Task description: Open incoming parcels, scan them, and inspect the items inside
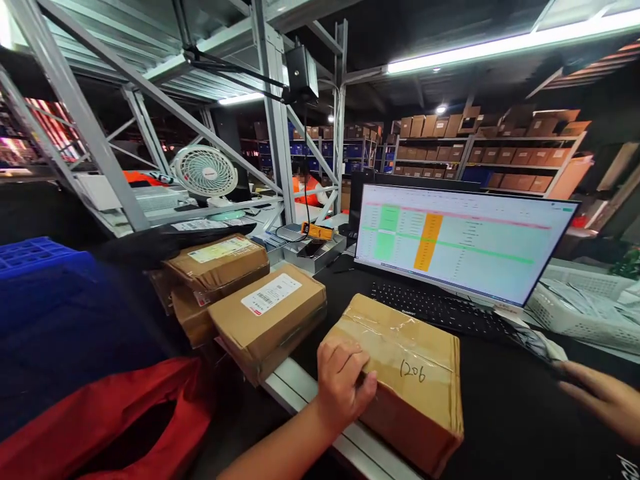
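A taped brown cardboard box (400, 363) with "1206" handwritten on top sits on the black desktop in front of me. My left hand (343, 377) is closed on its left edge, fingers curled and thumb along the near side. At far right, my right hand (595, 390) has its fingers closed around the dark end of a white-and-black handheld device (550, 348), partly hidden and blurred. To the left of the taped box lies another cardboard box (280, 323) bearing a white barcode label. Behind that, more parcels (220, 267) are stacked, one with a yellowish label.
A monitor (463, 240) showing a spreadsheet stands behind a black keyboard (435, 310). On the right is a white plastic basket (585, 310) of papers. At left are a blue crate (45, 257) and red fabric (165, 393). Metal posts (275, 120) rise behind the desk.
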Demonstrator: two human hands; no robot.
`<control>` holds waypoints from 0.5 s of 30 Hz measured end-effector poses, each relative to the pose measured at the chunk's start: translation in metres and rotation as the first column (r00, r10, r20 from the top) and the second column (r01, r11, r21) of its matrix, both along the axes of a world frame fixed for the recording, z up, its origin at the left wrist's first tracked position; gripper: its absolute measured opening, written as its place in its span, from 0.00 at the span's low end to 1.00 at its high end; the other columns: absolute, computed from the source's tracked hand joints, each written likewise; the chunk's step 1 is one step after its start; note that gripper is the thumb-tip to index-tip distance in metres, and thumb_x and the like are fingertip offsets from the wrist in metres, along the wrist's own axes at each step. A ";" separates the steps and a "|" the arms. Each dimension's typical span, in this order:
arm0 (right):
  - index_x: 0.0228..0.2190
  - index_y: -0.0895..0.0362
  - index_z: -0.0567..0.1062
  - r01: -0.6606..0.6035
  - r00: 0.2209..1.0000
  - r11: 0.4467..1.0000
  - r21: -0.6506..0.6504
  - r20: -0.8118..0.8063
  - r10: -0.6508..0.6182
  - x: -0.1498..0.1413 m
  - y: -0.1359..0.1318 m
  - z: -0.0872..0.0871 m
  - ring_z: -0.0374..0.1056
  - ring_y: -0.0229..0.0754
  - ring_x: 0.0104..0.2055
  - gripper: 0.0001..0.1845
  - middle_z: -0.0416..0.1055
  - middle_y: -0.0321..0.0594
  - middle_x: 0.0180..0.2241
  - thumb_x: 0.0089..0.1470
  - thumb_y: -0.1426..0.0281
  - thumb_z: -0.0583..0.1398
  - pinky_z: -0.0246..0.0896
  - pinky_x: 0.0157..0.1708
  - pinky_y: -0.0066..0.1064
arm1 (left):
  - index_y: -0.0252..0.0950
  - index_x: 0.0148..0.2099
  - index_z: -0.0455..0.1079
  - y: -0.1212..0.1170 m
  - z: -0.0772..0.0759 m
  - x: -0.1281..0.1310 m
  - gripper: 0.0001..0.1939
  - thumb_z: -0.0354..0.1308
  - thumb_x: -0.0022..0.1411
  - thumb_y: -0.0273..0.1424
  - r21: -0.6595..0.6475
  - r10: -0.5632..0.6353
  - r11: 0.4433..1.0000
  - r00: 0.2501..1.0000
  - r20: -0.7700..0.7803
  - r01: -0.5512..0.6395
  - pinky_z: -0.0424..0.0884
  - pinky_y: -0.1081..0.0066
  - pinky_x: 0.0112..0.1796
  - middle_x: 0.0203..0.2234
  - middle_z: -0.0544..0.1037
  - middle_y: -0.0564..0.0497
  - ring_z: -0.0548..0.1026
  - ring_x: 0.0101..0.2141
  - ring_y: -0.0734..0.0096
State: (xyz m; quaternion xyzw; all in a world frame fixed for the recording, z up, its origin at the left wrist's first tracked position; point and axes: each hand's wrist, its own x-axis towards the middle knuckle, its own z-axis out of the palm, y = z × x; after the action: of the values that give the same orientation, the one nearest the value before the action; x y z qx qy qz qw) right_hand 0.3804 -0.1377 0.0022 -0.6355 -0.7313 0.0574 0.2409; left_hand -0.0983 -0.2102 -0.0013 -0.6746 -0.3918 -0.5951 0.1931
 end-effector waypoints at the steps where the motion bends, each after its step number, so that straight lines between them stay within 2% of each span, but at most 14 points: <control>1: 0.43 0.47 0.81 -0.044 0.998 0.999 -0.004 -0.047 0.044 -0.024 -0.003 0.025 0.69 0.59 0.56 0.24 0.75 0.46 0.51 0.54 0.50 0.55 0.67 0.57 0.46 | 0.40 0.37 0.72 0.003 -0.003 0.003 0.14 0.48 0.70 0.37 0.026 0.019 0.999 1.000 0.023 -0.020 0.71 0.59 0.38 0.29 0.78 0.48 0.73 0.34 0.62; 2: 0.53 0.47 0.76 -0.121 0.992 0.992 -0.038 -0.049 0.119 -0.052 -0.007 0.050 0.64 0.56 0.61 0.28 0.70 0.43 0.57 0.57 0.48 0.56 0.62 0.61 0.45 | 0.40 0.35 0.71 0.006 -0.005 0.005 0.15 0.48 0.71 0.39 0.044 0.037 0.998 0.999 0.036 -0.038 0.70 0.59 0.37 0.28 0.77 0.49 0.73 0.33 0.62; 4: 0.59 0.45 0.71 -0.278 0.961 0.957 -0.084 -0.024 0.277 -0.121 -0.015 0.093 0.62 0.53 0.62 0.31 0.67 0.38 0.60 0.60 0.45 0.54 0.60 0.63 0.45 | 0.40 0.34 0.70 0.009 -0.006 0.008 0.18 0.46 0.72 0.41 0.059 0.057 0.996 0.997 0.051 -0.060 0.69 0.59 0.36 0.26 0.76 0.49 0.72 0.32 0.63; 6: 0.60 0.44 0.70 -0.471 0.873 0.858 -0.207 0.030 0.487 -0.191 -0.019 0.122 0.63 0.49 0.62 0.27 0.67 0.36 0.60 0.66 0.50 0.49 0.60 0.63 0.43 | 0.40 0.33 0.70 0.010 -0.006 0.009 0.20 0.45 0.73 0.42 0.068 0.060 0.996 0.997 0.058 -0.064 0.69 0.59 0.37 0.26 0.76 0.49 0.71 0.31 0.63; 8: 0.61 0.43 0.69 -0.548 0.799 0.813 -0.194 0.167 0.578 -0.250 -0.015 0.137 0.70 0.50 0.55 0.25 0.73 0.37 0.55 0.68 0.56 0.48 0.68 0.54 0.42 | 0.40 0.33 0.70 0.009 -0.006 0.009 0.20 0.45 0.73 0.42 0.077 0.057 0.995 0.996 0.067 -0.062 0.69 0.59 0.37 0.26 0.76 0.50 0.71 0.31 0.64; 10: 0.59 0.42 0.71 -0.562 0.744 0.811 -0.163 0.327 0.582 -0.290 -0.007 0.144 0.75 0.50 0.46 0.24 0.78 0.39 0.47 0.66 0.61 0.49 0.71 0.42 0.38 | 0.40 0.33 0.70 0.009 -0.007 0.009 0.20 0.44 0.73 0.42 0.085 0.055 0.995 0.996 0.071 -0.061 0.70 0.59 0.38 0.26 0.76 0.50 0.72 0.32 0.64; 12: 0.57 0.42 0.73 -0.553 0.703 0.818 -0.158 0.438 0.560 -0.312 0.002 0.148 0.76 0.49 0.38 0.23 0.80 0.40 0.39 0.64 0.64 0.50 0.67 0.33 0.33 | 0.40 0.34 0.70 0.010 -0.010 0.009 0.20 0.44 0.73 0.42 0.097 0.054 0.993 0.996 0.075 -0.062 0.70 0.59 0.38 0.26 0.76 0.50 0.72 0.31 0.64; 15: 0.54 0.39 0.75 -0.583 0.643 0.784 -0.213 0.469 0.605 -0.317 0.013 0.157 0.75 0.44 0.30 0.23 0.80 0.35 0.34 0.62 0.65 0.52 0.61 0.25 0.28 | 0.41 0.35 0.71 0.012 -0.020 0.009 0.19 0.45 0.72 0.42 0.083 0.061 0.994 0.996 0.063 -0.066 0.71 0.58 0.37 0.26 0.76 0.49 0.73 0.31 0.64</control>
State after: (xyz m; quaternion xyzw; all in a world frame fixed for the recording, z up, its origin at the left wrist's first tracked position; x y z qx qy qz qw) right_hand 0.0637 -0.1247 0.1590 -0.3564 -0.9340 -0.0230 -0.0090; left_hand -0.0896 -0.1987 -0.0209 -0.6347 -0.3931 -0.6247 0.2286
